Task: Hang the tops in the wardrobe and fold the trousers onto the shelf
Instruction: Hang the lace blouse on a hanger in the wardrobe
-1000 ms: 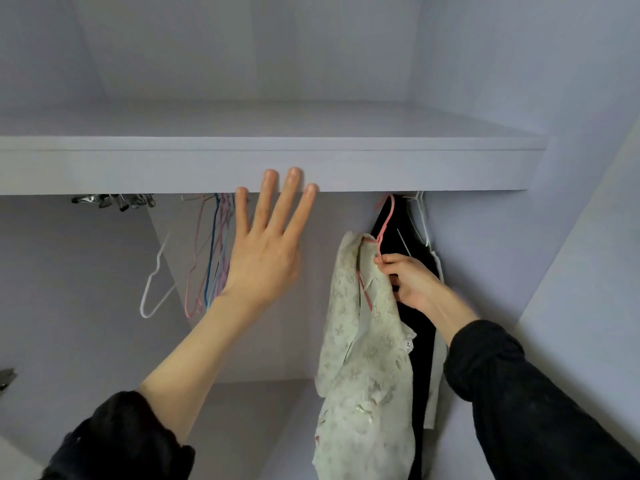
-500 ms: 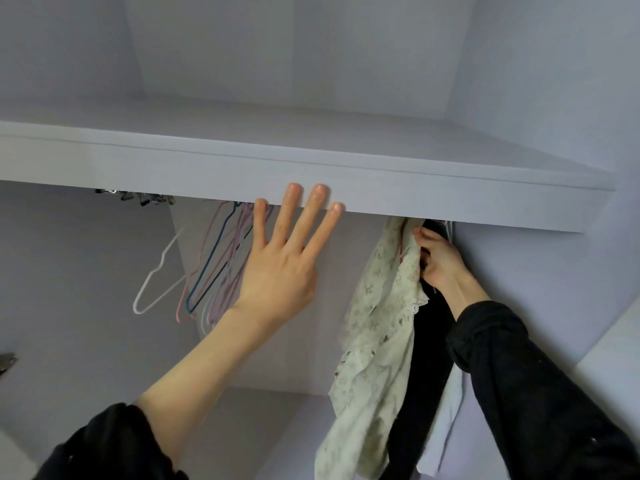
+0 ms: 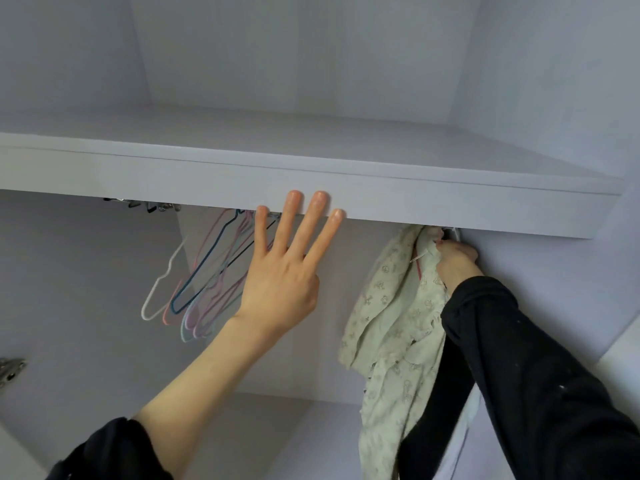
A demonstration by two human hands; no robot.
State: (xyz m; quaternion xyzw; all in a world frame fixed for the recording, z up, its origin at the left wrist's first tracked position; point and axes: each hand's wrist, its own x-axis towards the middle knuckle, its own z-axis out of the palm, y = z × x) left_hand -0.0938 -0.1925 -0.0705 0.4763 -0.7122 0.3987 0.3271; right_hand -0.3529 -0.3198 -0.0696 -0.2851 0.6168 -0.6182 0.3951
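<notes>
Reaching up into the wardrobe, we have our left hand (image 3: 282, 282) raised with its four fingers straight and slightly spread, gripping nothing; the fingertips (image 3: 319, 199) overlap the front edge of the shelf (image 3: 450, 202), though we cannot tell whether they press on it. Our right hand (image 3: 457, 259), at about two o'clock from the left one, is curled round the top of the pale printed top (image 3: 391, 327), pinching the bunched cloth right up under the shelf's front edge, where a bit of pink hanger (image 3: 417, 268) shows among the folds. The hook and the rail are hidden by the shelf, so we cannot tell whether the hanger is on the rail. The top droops from our grip toward six o'clock, crumpled and uneven, just left of our black right sleeve (image 3: 519, 375). A dark garment (image 3: 426, 434) hangs behind it, close against it, with a strip of white cloth at its right edge. At about nine o'clock from the left hand, a bunch of bare wire hangers (image 3: 207, 282) in white, pink, blue and pale tones hangs tilted under the shelf, partly behind our fingers. Further toward ten o'clock some metal clips (image 3: 149, 205) peep out beneath the shelf edge. At the far left edge sits a metal hinge (image 3: 10, 370).
</notes>
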